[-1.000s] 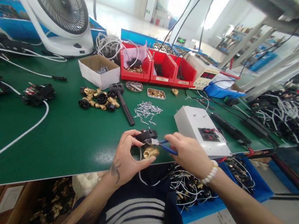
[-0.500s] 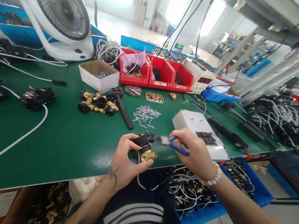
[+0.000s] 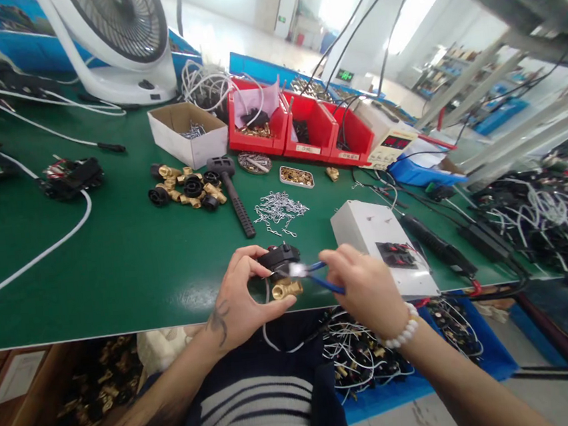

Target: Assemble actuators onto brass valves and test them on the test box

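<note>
Fingers of the left hand (image 3: 239, 299) are gripping a black-capped brass valve fitting (image 3: 284, 274) over the near edge of the green table (image 3: 118, 269); the right hand (image 3: 366, 289) is squeezing blue-handled pliers (image 3: 321, 279) onto it, apparently mid-work.

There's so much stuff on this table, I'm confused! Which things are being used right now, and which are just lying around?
In use: left hand holding the black-and-brass valve part; right hand holding the blue-handled pliers, tips at that part.
Lying about: white fan, open cardboard box, red plastic bins, black mallet, pile of silver wire clips, white switch box.
</note>
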A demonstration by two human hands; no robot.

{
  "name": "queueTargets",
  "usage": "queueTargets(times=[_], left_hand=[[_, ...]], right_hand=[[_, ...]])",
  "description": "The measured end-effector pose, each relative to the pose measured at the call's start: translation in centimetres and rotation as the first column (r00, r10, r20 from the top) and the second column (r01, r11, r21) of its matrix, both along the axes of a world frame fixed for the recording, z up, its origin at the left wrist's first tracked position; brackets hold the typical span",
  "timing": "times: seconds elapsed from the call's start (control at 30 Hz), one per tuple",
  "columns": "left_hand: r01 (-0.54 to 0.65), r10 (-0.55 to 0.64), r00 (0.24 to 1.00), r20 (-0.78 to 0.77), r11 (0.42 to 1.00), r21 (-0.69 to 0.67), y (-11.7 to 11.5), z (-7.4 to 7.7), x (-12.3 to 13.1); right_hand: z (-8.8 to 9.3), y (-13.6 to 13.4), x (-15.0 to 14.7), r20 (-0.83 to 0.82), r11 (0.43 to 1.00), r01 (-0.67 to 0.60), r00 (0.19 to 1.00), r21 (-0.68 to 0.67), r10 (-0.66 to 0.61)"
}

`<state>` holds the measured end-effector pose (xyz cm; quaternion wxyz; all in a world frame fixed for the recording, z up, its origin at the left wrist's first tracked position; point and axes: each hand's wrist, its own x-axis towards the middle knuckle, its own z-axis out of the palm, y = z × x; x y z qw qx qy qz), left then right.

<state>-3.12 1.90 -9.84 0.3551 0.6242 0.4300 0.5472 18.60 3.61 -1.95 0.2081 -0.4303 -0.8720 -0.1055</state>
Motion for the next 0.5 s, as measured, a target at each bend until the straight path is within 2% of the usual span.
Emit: queueTargets(times=[0.07, 0.23, 0.3, 0.37, 0.4, 0.5], left_hand=[[-0.009, 0.009, 1.0, -0.002, 1.0, 0.002, -0.01, 0.02, -0.01], [0.004, -0.004, 1.0, -0.002, 1.0, 0.005, -0.01, -0.03, -0.02], [-0.001, 0.001, 1.0, -0.006, 1.0, 0.002, 0.0, -0.09, 0.01], [-0.007, 0.007, 1.0, -0.01, 1.0, -0.001, 0.02, -0.14, 0.06], [-0.006, 0.006, 1.0, -0.01, 1.0, -0.004, 0.03, -0.15, 0.09], [0.01, -0.01, 1.0, 0.0, 1.0, -0.009, 0.05, -0.12, 0.13]], right_hand=[[-0.36, 0.05, -0.03, 0.125, 0.999, -0.015, 0.992, -0.049, 0.021], [-0.23, 0.02, 0.01, -0.142, 0.999, 0.04, 0.989, 0.007, -0.039], [-0.29, 0.01, -0.02, -0.04, 1.0, 0.017, 0.999, 0.012, -0.016], [-0.38, 0.02, -0.03, 0.104, 0.999, -0.01, 0.995, -0.042, 0.014], [-0.37, 0.01, -0.01, 0.115, 0.998, -0.008, 0.993, -0.064, 0.015], [-0.16, -0.05, 0.05, -0.079, 0.999, 0.034, 0.996, -0.042, -0.037]])
